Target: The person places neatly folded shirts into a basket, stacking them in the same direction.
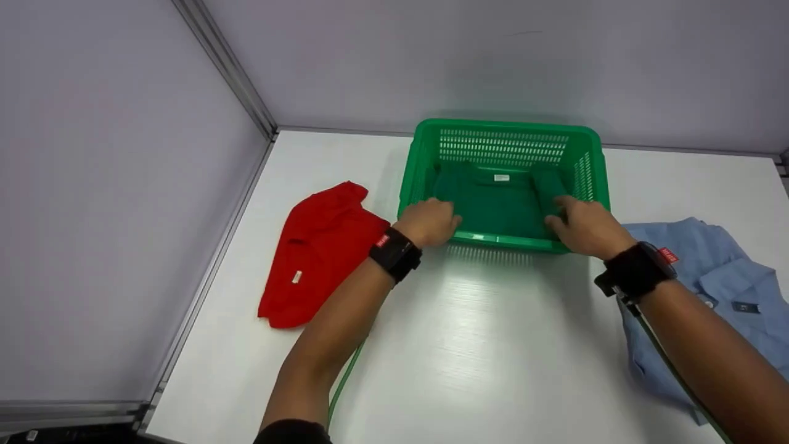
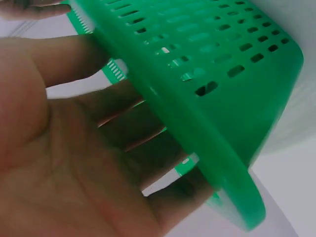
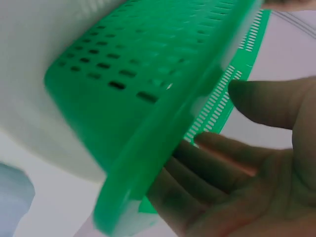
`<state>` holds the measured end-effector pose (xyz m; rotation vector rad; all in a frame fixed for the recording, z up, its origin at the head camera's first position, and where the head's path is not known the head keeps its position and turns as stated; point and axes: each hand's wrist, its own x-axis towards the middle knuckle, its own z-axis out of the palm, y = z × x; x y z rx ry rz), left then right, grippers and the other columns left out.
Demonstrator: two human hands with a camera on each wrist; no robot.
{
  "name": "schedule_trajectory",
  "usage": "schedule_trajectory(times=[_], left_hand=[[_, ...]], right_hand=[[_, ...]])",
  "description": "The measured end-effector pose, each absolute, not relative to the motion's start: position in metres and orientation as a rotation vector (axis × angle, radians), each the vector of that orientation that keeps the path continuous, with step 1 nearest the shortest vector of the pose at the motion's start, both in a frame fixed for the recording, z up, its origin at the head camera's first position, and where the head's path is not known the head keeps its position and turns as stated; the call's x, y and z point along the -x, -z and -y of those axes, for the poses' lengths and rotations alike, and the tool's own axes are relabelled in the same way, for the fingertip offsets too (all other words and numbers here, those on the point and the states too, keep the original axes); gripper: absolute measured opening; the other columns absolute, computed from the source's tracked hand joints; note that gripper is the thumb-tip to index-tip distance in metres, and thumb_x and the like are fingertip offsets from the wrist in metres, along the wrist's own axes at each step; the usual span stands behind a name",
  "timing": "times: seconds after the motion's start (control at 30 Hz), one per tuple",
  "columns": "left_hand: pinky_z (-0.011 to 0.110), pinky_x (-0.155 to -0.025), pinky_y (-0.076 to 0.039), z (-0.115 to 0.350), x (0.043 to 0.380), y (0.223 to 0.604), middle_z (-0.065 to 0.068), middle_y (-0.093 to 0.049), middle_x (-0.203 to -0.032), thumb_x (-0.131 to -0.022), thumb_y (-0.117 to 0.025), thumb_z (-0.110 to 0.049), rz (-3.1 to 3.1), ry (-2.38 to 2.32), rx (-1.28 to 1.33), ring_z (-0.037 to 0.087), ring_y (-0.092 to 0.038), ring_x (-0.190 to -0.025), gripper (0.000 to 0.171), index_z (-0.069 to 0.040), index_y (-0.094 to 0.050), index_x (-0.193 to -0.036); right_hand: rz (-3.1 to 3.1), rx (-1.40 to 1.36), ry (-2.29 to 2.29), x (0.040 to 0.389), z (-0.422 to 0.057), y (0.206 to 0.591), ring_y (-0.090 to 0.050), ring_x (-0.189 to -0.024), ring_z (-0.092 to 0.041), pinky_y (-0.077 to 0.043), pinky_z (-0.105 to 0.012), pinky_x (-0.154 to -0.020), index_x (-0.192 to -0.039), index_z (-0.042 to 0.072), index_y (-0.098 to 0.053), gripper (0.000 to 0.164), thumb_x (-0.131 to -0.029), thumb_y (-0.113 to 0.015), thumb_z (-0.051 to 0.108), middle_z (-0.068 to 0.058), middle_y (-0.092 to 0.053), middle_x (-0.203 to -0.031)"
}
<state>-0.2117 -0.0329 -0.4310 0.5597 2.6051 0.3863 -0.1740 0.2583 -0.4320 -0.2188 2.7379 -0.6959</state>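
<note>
A green plastic basket (image 1: 511,123) stands against the back wall, with a folded green garment (image 1: 502,206) inside. A small white label shows near the garment's far edge. My left hand (image 1: 429,222) reaches over the front-left rim; in the left wrist view its spread fingers (image 2: 148,123) pass behind the basket rim, where their tips are hidden. Over the front-right part of the rim is my right hand (image 1: 585,225). Its thumb stands apart from its extended fingers (image 3: 202,165), and nothing is seen between them. Whether either hand's fingertips touch the garment cannot be seen.
A folded red garment (image 1: 320,253) lies left of the basket on the white table (image 1: 468,345). To the right, partly beneath my right forearm, lies a light blue collared shirt (image 1: 696,246). Walls (image 1: 493,61) border the table at the back and left.
</note>
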Motion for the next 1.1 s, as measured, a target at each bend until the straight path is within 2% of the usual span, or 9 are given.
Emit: schedule_trajectory(times=[0.1,0.2,0.27,0.37,0.43,0.5,0.6,0.8,1.1], left_hand=[[0.031,-0.066,-0.046,0.032,0.211,0.432,0.001,-0.047,-0.069,-0.116,-0.035,-0.041,-2.584,-0.351,-0.534,0.016,-0.05,-0.07,0.053,-0.012,-0.055,-0.076],[0.032,-0.067,-0.046,0.033,0.211,0.433,0.0,-0.043,-0.068,-0.116,-0.032,-0.044,-2.567,-0.354,-0.507,0.017,-0.051,-0.071,0.056,-0.015,-0.05,-0.072],[0.035,-0.074,-0.052,0.034,0.211,0.433,0.003,-0.049,-0.074,-0.116,-0.031,-0.044,-2.566,-0.355,-0.501,0.02,-0.058,-0.079,0.056,-0.011,-0.057,-0.079],[0.041,-0.093,-0.059,0.035,0.21,0.435,0.01,-0.067,-0.1,-0.115,-0.033,-0.045,-2.59,-0.368,-0.511,0.025,-0.068,-0.104,0.056,-0.002,-0.069,-0.114],[0.044,-0.108,-0.055,0.037,0.207,0.435,0.014,-0.07,-0.129,-0.115,-0.035,-0.044,-2.622,-0.398,-0.534,0.027,-0.066,-0.124,0.057,0.0,-0.062,-0.139],[0.044,-0.118,-0.048,0.039,0.202,0.436,0.014,-0.062,-0.149,-0.115,-0.038,-0.043,-2.672,-0.448,-0.574,0.028,-0.06,-0.138,0.058,0.0,-0.052,-0.152],[0.045,-0.124,-0.041,0.044,0.191,0.436,0.015,-0.055,-0.159,-0.114,-0.043,-0.04,-2.771,-0.542,-0.645,0.029,-0.052,-0.148,0.056,-0.001,-0.051,-0.154],[0.052,-0.125,-0.039,0.05,0.152,0.448,0.013,-0.049,-0.163,-0.112,-0.049,-0.039,-3.008,-0.659,-0.777,0.033,-0.046,-0.152,0.052,-0.007,-0.053,-0.153],[0.051,-0.121,-0.044,0.048,0.086,0.487,0.013,-0.056,-0.156,-0.11,-0.057,-0.029,-3.189,-0.907,-0.948,0.034,-0.051,-0.148,0.041,-0.006,-0.061,-0.144]], right_hand=[[-2.704,0.225,0.67,0.173,-0.259,0.433,-0.061,-0.123,-0.052,-0.048,-0.07,-0.106,-0.155,-0.018,-0.034,0.063,-0.113,-0.045,0.028,-0.046,-0.05,-0.143],[-2.676,0.223,0.666,0.173,-0.26,0.434,-0.055,-0.131,-0.056,-0.044,-0.071,-0.11,-0.156,-0.018,-0.029,0.066,-0.114,-0.042,0.031,-0.047,-0.046,-0.148],[-2.678,0.216,0.698,0.171,-0.262,0.435,-0.054,-0.134,-0.057,-0.043,-0.072,-0.111,-0.157,-0.017,-0.027,0.067,-0.114,-0.04,0.033,-0.047,-0.045,-0.149],[-2.73,0.189,0.803,0.163,-0.264,0.433,-0.051,-0.138,-0.056,-0.042,-0.072,-0.112,-0.159,-0.014,-0.027,0.068,-0.114,-0.04,0.036,-0.043,-0.046,-0.151],[-2.803,0.177,0.911,0.153,-0.266,0.433,-0.049,-0.14,-0.056,-0.041,-0.072,-0.112,-0.159,-0.011,-0.031,0.067,-0.114,-0.042,0.037,-0.041,-0.047,-0.152],[-2.883,0.164,1.001,0.141,-0.269,0.432,-0.047,-0.142,-0.056,-0.04,-0.072,-0.113,-0.159,-0.009,-0.035,0.066,-0.113,-0.045,0.037,-0.038,-0.047,-0.154],[-2.987,0.162,1.088,0.12,-0.273,0.434,-0.045,-0.143,-0.057,-0.038,-0.074,-0.112,-0.157,-0.006,-0.04,0.062,-0.112,-0.05,0.036,-0.037,-0.047,-0.155],[-3.149,0.193,1.161,0.08,-0.268,0.45,-0.048,-0.142,-0.054,-0.04,-0.072,-0.111,-0.153,-0.003,-0.049,0.054,-0.108,-0.062,0.024,-0.031,-0.051,-0.155],[-3.267,0.073,1.261,0.031,-0.263,0.48,-0.048,-0.141,-0.054,-0.04,-0.072,-0.11,-0.145,-0.005,-0.057,0.048,-0.101,-0.07,0.011,-0.031,-0.052,-0.153]])
